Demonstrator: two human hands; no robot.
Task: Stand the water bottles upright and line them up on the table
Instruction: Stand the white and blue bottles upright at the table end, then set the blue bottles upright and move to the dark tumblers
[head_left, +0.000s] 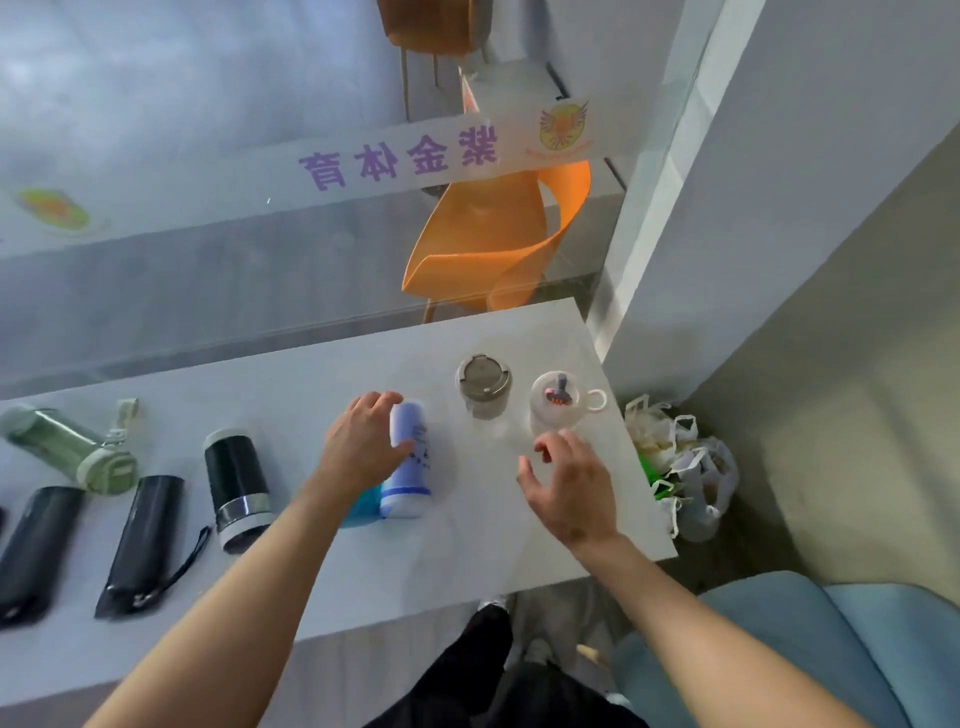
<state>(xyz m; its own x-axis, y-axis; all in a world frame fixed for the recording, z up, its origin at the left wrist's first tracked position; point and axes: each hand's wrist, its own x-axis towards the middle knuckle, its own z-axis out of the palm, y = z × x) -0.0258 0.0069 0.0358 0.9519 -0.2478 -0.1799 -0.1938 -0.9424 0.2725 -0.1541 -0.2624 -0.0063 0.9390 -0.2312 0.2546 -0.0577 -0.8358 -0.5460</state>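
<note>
My left hand (363, 441) is wrapped around a light blue and white bottle (410, 467) that lies on its side on the white table (322, 395). A teal bottle (361, 506) lies half hidden under my left wrist. My right hand (563, 486) hovers with fingers spread and holds nothing, just in front of a clear bottle with a white ring-handle lid (558, 402). Left of that one stands a clear bottle with a grey lid (483, 387). Both stand upright. To the left lie a black and silver flask (236, 486), two black bottles (143, 543) (36, 548) and a green bottle (67, 447).
A glass partition with purple lettering (400, 158) runs along the table's far edge, with an orange chair (493, 234) behind it. Plastic bags (685, 467) sit on the floor past the table's right edge. A blue seat (831, 639) is at my lower right.
</note>
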